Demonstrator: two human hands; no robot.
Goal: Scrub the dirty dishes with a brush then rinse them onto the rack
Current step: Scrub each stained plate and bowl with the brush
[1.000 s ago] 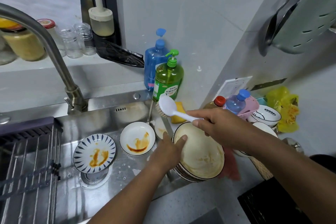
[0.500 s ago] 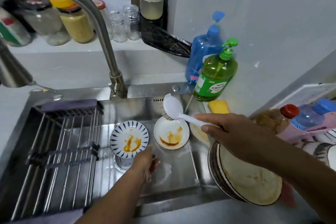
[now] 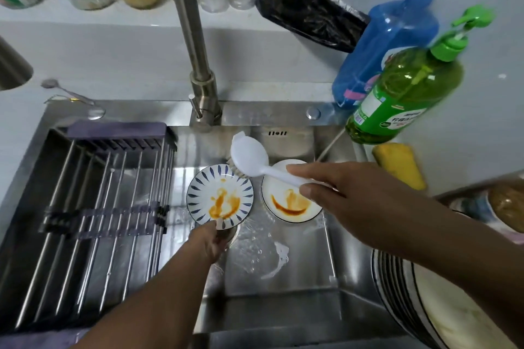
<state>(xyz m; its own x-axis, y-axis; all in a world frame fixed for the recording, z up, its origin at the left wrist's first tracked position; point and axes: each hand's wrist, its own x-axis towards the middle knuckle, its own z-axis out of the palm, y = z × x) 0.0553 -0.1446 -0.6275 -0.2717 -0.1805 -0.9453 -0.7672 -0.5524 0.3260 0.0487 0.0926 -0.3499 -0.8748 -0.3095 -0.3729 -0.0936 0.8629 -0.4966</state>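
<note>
White brush (image 3: 249, 157) gripped in right hand (image 3: 354, 201), left hand (image 3: 208, 241) pinching striped plate (image 3: 219, 197) rim.

In the sink (image 3: 283, 278), the left hand (image 3: 208, 244) grips the near rim of the striped dish (image 3: 219, 197). The right hand (image 3: 348, 201) holds the brush (image 3: 255, 160) over that dish's far edge. A white dish (image 3: 292, 201) lies just right; the rack (image 3: 93, 221) spans the sink's left.

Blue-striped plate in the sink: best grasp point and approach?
Pinch the near rim of the blue-striped plate, coming from the front edge of the sink. It seems perched above the drain, so that rim overhangs, and the left hand is already there. The brush crowds the far rim.
</note>
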